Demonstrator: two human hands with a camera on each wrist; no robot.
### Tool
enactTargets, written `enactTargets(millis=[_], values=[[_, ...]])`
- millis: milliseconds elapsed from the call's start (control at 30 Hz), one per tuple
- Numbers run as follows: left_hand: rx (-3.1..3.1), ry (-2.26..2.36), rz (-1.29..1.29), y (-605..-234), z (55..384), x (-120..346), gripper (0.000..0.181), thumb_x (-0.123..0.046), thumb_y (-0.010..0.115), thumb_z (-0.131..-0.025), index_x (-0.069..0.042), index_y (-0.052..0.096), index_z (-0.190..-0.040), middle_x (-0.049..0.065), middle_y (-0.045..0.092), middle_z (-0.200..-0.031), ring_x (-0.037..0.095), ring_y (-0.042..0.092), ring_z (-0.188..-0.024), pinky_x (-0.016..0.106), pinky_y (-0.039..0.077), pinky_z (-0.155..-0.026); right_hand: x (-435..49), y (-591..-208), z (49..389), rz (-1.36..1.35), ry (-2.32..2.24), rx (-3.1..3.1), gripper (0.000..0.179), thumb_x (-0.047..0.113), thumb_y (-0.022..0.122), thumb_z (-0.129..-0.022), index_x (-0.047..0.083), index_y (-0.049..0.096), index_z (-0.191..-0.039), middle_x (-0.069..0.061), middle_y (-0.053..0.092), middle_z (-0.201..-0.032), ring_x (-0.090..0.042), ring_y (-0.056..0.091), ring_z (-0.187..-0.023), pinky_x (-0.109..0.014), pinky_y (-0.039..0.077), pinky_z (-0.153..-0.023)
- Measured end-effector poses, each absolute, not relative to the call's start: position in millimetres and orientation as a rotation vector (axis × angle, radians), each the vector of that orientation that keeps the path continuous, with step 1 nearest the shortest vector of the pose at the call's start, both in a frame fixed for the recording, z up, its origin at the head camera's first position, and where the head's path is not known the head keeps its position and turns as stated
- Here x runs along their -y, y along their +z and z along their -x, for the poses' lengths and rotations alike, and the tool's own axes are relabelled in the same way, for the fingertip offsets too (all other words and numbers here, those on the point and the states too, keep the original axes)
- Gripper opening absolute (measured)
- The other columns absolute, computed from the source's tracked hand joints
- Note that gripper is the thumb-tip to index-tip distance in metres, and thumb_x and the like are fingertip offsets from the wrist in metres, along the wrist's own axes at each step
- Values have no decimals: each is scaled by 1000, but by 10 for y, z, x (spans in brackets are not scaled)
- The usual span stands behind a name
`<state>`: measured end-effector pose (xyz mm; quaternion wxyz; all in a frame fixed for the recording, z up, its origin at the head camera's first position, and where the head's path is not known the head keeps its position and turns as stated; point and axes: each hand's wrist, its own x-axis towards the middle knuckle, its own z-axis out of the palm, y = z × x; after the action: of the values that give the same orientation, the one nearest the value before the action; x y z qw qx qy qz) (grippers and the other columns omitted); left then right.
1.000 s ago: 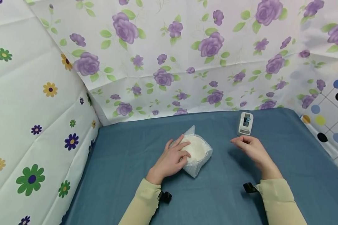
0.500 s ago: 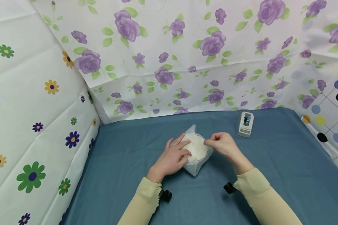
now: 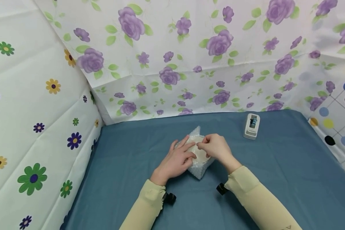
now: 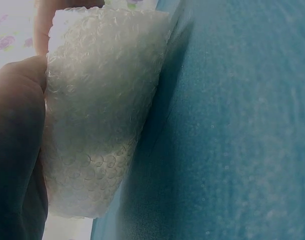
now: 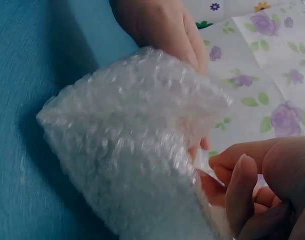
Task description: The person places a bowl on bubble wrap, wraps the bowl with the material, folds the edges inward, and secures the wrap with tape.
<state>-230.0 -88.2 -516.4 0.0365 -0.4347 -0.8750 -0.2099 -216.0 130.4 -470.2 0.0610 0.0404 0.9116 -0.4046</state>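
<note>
A round white bowl (image 3: 200, 157) in bubble wrap (image 3: 198, 170) rests on the cloth, one wrap corner pointing up at the back. My left hand (image 3: 175, 163) presses on it from the left, fingers spread over the pale round top. From the right, my right hand (image 3: 217, 147) reaches over the top, thumb and forefinger pinched together on what looks like a small piece of clear tape, barely visible. In the left wrist view, the wrap (image 4: 102, 90) covers the bowl's side. The right wrist view shows the curled fingers (image 5: 240, 185) close beside the wrap.
A white tape dispenser (image 3: 251, 126) stands on the blue tablecloth (image 3: 126, 159) at the back right. Flower-printed curtains (image 3: 166, 64) hang behind and at the left, with a dotted one (image 3: 339, 127) at the right.
My right hand has moved left from beside the tape dispenser to the top of the wrapped bowl, fingers still pinched. My left hand has stayed on the bowl.
</note>
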Motion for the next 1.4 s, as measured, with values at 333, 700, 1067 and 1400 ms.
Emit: enactTargets(millis=[333, 700, 1067, 1400], values=[[2718, -631, 1345, -5144, 2317, 897, 38, -21, 44, -112, -28, 82, -116, -4, 49, -164, 21, 8, -165, 66, 16, -127, -1166, -4720, 2186, -121, -1113, -2783, 36, 39, 72, -104, 8, 76, -88, 0, 68, -64, -19, 65, -53, -32, 45, -45], [2716, -697, 1421, -5088, 2346, 947, 36, -21, 47, -111, -24, 81, -122, 1, 47, -166, 22, 10, -165, 58, 14, -130, -1153, -4765, 2166, -180, -1036, -2813, 35, 37, 70, -106, 8, 73, -86, 0, 67, -62, -18, 66, -55, -33, 47, -47], [2709, -590, 1396, -5093, 2344, 930, 36, -20, 49, -111, -18, 73, -139, 5, 50, -163, 24, 15, -164, 48, 11, -132, -1147, -4712, 2175, -188, -1009, -2795, 36, 33, 70, -105, 13, 67, -76, -1, 67, -63, -18, 67, -56, -32, 44, -47], [2667, -536, 1365, -5071, 2295, 893, 34, -18, 49, -110, -15, 80, -125, 8, 55, -159, 29, 23, -163, 51, 16, -131, -1174, -4685, 2234, -102, -924, -2747, 40, 30, 70, -105, 12, 64, -69, -4, 66, -60, -21, 67, -55, -30, 41, -45]])
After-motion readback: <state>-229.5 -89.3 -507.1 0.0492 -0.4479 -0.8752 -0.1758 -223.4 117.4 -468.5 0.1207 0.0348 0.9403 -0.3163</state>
